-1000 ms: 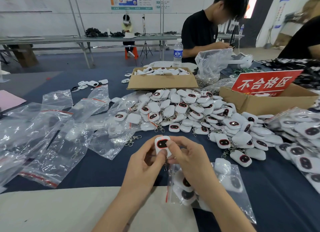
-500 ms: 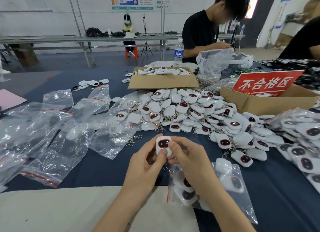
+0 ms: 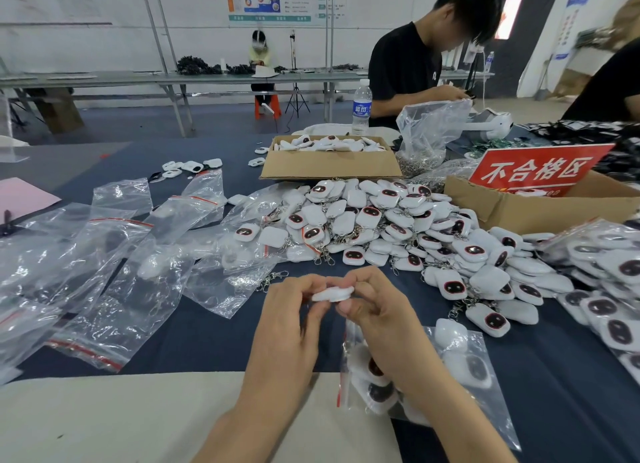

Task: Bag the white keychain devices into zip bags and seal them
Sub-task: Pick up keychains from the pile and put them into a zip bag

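Observation:
One white keychain device (image 3: 332, 294) is pinched edge-on between my left hand (image 3: 291, 327) and my right hand (image 3: 377, 320), just above the blue table cover. Under my right wrist lies a clear zip bag (image 3: 460, 369) with a red strip, holding several devices with dark oval faces. A large heap of loose white devices (image 3: 398, 227) spreads across the table beyond my hands. Empty zip bags (image 3: 114, 279) lie scattered to the left.
Two cardboard boxes stand behind the heap: one (image 3: 329, 164) with devices, one (image 3: 540, 209) with a red sign (image 3: 536, 168). Filled bags (image 3: 609, 272) pile at the right. A water bottle (image 3: 361, 107) and a person in black sit at the far side.
The device in my hands has turned from face-up, showing its dark oval, to edge-on. Both hands stay in about the same place.

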Action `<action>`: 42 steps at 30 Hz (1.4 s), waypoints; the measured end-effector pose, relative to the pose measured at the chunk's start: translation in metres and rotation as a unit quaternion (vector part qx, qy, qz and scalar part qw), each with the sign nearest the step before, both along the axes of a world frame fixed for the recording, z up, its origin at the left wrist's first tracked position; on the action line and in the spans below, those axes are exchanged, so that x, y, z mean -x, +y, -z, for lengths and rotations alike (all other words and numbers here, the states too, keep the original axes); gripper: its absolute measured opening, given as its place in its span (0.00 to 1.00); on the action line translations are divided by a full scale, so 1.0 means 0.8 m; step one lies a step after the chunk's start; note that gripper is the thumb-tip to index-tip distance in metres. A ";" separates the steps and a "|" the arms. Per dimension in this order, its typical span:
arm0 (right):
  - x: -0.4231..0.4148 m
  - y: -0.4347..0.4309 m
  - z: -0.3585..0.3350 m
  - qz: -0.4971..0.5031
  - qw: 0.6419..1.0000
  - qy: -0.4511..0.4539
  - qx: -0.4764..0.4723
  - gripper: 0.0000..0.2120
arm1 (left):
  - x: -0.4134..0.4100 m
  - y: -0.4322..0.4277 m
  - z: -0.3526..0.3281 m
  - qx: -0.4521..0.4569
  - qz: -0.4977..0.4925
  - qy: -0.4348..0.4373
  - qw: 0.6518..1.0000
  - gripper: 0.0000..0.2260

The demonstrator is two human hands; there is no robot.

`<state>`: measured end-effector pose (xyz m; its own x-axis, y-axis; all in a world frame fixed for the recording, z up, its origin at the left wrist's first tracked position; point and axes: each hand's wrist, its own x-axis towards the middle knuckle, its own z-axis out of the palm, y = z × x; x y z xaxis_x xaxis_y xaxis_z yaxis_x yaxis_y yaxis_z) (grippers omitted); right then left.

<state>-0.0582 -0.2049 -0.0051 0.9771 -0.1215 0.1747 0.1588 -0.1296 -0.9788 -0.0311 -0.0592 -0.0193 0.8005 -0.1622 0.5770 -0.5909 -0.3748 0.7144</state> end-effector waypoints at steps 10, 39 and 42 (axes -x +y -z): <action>0.003 0.004 -0.009 0.020 0.999 -0.042 -0.012 0.18 | -0.007 0.000 -0.002 0.150 0.068 0.114 0.980 0.09; 0.010 -0.047 -0.008 0.018 0.952 0.133 0.274 0.08 | 0.027 -0.017 -0.003 -0.038 0.170 0.267 0.948 0.22; 0.011 -0.052 -0.009 0.050 0.957 0.114 0.262 0.09 | 0.018 -0.009 -0.004 -0.073 0.114 0.174 0.975 0.21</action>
<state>-0.0668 -0.2466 0.0025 0.9850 -0.1710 0.0212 -0.0901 -0.6158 -0.7828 -0.0452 -0.0663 -0.0159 0.8775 -0.4191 0.2331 -0.4013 -0.3757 0.8353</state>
